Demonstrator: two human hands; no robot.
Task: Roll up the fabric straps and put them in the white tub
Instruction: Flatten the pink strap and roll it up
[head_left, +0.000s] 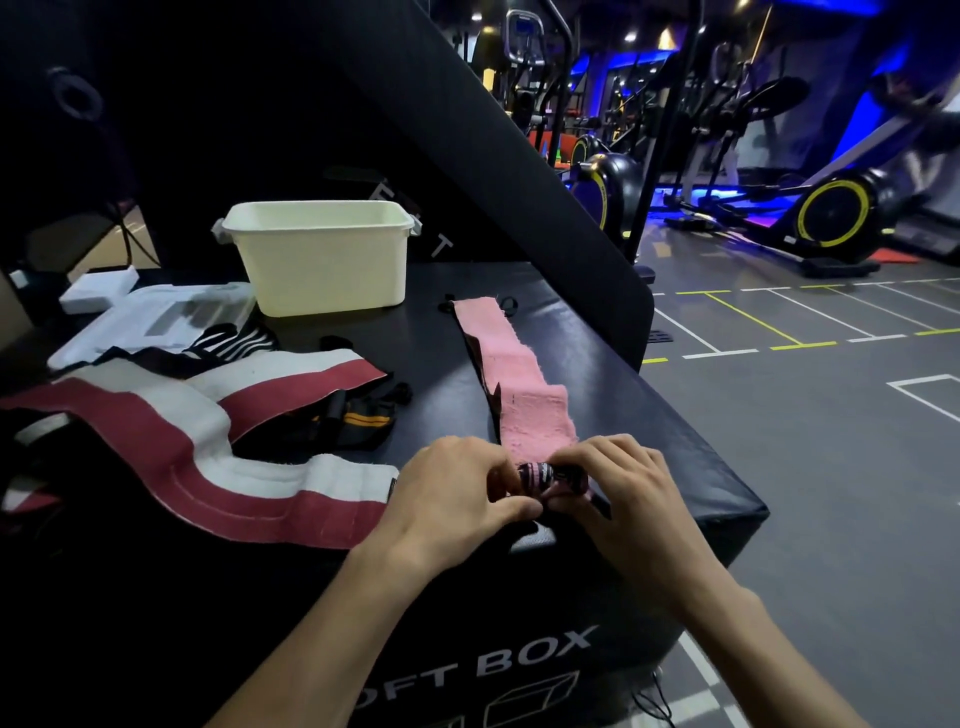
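Pink strap (511, 374), near end seemingly rolled, pinched by both hands.

The pink strap (511, 379) has a dark underside along its edge, and its rolled end shows pink with black stripes. At nine o'clock from it lies a strap banded in maroon and white (208, 457). Beyond that, a black strap with a yellow stripe (353, 421) and a black-and-white striped strap (234, 340). At eleven o'clock stands the cream-white tub (322, 260). The counter (649, 441) is black, lettered in grey. At two o'clock, grey floor (831, 467) carries white and yellow lines.
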